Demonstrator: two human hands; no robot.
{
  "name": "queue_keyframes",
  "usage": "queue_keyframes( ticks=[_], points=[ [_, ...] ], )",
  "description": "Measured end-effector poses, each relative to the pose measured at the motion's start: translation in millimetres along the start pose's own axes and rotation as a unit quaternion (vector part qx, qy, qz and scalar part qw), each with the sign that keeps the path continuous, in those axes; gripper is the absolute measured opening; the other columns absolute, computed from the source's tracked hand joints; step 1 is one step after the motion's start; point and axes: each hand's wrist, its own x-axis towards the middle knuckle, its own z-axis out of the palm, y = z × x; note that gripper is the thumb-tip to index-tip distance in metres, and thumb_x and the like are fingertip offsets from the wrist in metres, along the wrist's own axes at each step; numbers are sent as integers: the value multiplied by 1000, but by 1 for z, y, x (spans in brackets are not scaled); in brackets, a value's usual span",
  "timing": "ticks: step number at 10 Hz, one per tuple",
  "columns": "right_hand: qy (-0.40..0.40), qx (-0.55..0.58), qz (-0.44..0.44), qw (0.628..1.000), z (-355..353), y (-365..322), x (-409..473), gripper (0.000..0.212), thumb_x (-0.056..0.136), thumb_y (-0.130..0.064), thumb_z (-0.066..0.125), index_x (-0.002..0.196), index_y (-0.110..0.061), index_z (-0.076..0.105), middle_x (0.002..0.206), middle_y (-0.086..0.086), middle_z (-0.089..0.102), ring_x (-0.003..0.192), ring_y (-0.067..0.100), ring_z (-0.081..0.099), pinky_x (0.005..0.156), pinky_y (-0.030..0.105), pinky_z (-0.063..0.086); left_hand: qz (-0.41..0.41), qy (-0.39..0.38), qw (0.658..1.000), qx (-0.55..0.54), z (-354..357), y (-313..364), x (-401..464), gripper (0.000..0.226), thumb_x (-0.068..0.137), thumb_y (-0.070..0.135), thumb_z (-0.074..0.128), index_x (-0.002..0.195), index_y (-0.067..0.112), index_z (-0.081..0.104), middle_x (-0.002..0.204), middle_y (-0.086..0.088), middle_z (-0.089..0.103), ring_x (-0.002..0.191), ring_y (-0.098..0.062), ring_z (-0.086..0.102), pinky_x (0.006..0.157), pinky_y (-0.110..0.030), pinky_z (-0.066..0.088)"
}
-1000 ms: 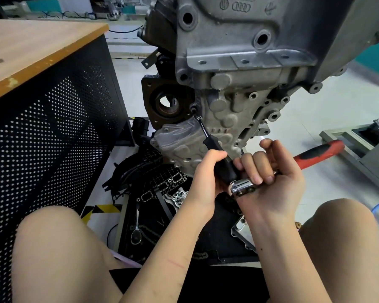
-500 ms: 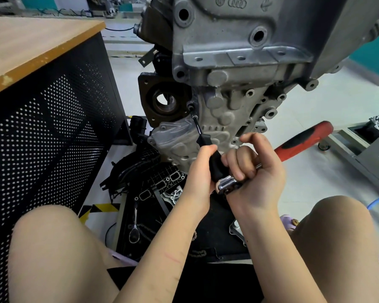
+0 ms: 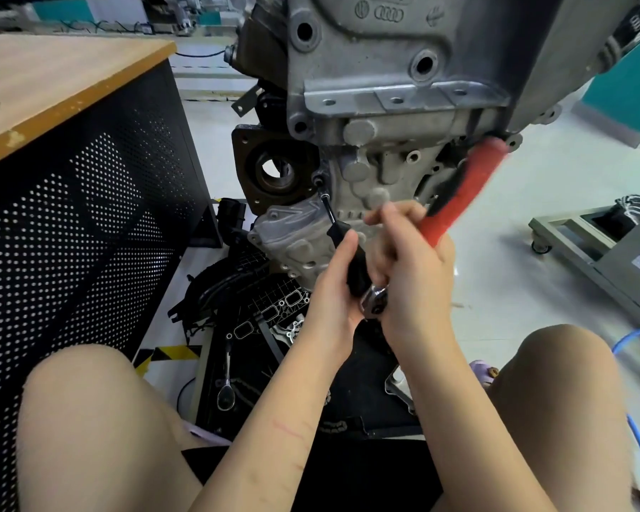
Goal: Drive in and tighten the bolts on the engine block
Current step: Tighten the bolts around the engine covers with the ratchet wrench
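From the head camera, looking down past your bare knees, your left hand point(image 3: 333, 290) curls around the black extension bar point(image 3: 344, 249) of a ratchet wrench, thumb lying along it. Up and to the left of that grip, the bar narrows to a thin shaft whose tip sits in a dark bolt point(image 3: 317, 180) on the grey cast-aluminium engine block point(image 3: 396, 116), which hangs in front of you. Your right hand point(image 3: 411, 275) sits just right of the left one, its fingers wrapped around the ratchet wrench point(image 3: 374, 304) near its shiny chrome head; the exact finger placement is blurred. From that grip the red-and-black handle point(image 3: 462, 190) sweeps up and to the right, smeared by motion, across the block's lower right edge. Below both hands, a black tray point(image 3: 215, 364) on the floor holds gaskets and a second small chrome ratchet point(image 3: 226, 393). To the left of your grip stands a wood-topped workbench point(image 3: 52, 90) with a black perforated metal side.
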Motion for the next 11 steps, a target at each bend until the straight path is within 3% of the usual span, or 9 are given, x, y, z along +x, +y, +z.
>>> queue_keyframes(
  ticks=[1,2,3,4,6,7,9,10,11],
  points=[
    [-22,-87,-21,996,-1,14,8,19,76,-22,57,60,-12,54,39,-17,45,41,-3,44,45,6,34,40,-1,999,5,3,-2,-1,51,97,27,35,62,28,72,64,12,65,62,1,60,61,-20,43],
    [-13,-56,-10,998,-2,18,10,19,81,-15,57,64,-9,54,36,-15,41,34,-1,38,40,7,30,40,-3,999,-8,3,2,-2,51,96,29,37,62,28,74,65,11,68,65,3,64,56,-12,48],
    [32,105,19,994,-13,18,13,26,91,-7,46,65,-8,52,33,-11,29,30,3,25,36,14,21,3,34,999,8,3,7,-2,31,90,37,49,78,15,68,73,0,69,68,-9,67,55,-17,50],
    [85,255,99,958,-22,21,13,31,94,-13,40,64,-9,48,33,-9,23,32,5,21,38,17,17,-30,58,997,45,5,5,-4,35,86,46,53,95,13,63,86,-6,64,77,-17,63,71,-27,48],
    [150,402,156,890,-25,25,10,34,94,-18,41,62,-11,47,34,-7,22,31,6,19,36,15,20,-50,62,996,37,4,6,-11,48,85,47,52,114,11,63,114,-11,66,101,-22,63,92,-36,47],
    [155,419,157,881,-25,25,11,33,94,-17,41,63,-10,46,34,-7,22,30,6,21,35,14,21,-30,69,996,53,2,6,-9,42,86,42,55,109,7,63,105,-10,66,93,-21,63,84,-33,49],
    [106,183,77,974,-20,23,12,31,94,-7,41,64,-9,48,34,-9,25,32,5,22,36,16,21,-32,94,992,73,6,4,-4,22,86,34,55,89,13,61,70,0,58,63,-12,58,62,-23,46],
    [68,10,-4,998,-16,24,11,24,87,-12,53,63,-9,50,33,-12,34,32,2,31,38,12,28,-3,79,995,61,8,1,-5,19,81,30,56,71,14,53,58,1,51,52,-9,49,50,-18,37],
    [13,-118,-12,993,-9,26,8,21,72,-29,55,59,-12,53,44,-12,49,50,9,53,50,21,42,38,70,995,56,10,-1,-6,17,68,34,51,64,19,56,64,3,51,56,-8,48,56,-24,35]
  ],
)
